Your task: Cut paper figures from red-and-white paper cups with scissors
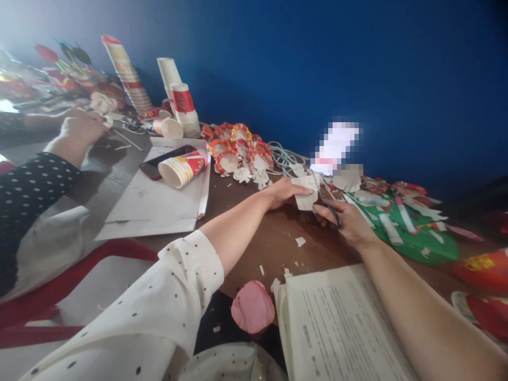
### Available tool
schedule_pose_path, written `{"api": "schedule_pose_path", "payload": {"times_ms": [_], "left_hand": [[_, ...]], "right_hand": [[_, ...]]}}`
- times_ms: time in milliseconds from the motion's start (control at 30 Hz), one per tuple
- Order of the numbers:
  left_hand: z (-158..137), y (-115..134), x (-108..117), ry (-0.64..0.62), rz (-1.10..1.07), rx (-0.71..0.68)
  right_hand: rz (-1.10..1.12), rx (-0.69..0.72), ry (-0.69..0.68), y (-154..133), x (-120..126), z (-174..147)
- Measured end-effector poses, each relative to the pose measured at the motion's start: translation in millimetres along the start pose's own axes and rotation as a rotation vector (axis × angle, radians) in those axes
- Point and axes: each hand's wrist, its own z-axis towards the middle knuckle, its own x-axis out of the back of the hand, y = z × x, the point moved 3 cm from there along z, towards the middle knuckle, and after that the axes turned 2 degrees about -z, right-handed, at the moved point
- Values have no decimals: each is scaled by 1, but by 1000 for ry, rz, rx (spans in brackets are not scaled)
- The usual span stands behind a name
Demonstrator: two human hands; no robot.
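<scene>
My left hand [283,191] pinches a piece of white paper [305,197], thumb laid across its face. In my right hand [344,218] are dark-handled scissors [332,211], with my fingers through the loops. Their blades lie at the right edge of the white piece, partly hidden behind it. Just beyond my left hand is a pile of red and white flower-like cut paper cups [240,151]. Small white scraps [300,242] lie on the brown table [254,238] below my hands.
Left of me, a co-worker's hands [77,129] handle something pale. Stacked paper cups [129,79] stand by the blue wall. A paper cup [183,168] lies by a phone [153,165]. Printed papers [337,317], a pink round piece [253,307] and a green sheet [428,241] with markers are nearby.
</scene>
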Motion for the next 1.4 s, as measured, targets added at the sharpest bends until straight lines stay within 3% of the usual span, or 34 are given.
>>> {"api": "schedule_pose_path", "payload": {"times_ms": [200, 400, 900, 1300, 1400], "left_hand": [[0, -1, -2, -46, -19, -29], [0, 2, -3, 92, -99, -100], [0, 2, -1, 51, -2, -11], [4, -2, 3, 17, 34, 16], [2, -1, 1, 36, 21, 5]], "right_hand": [[60, -26, 38, 2, -2, 0], [98, -52, 71, 2, -4, -1], [320, -115, -6, 9, -6, -1], [312, -62, -110, 11, -5, -1], [272, -59, -74, 11, -5, -1]]}}
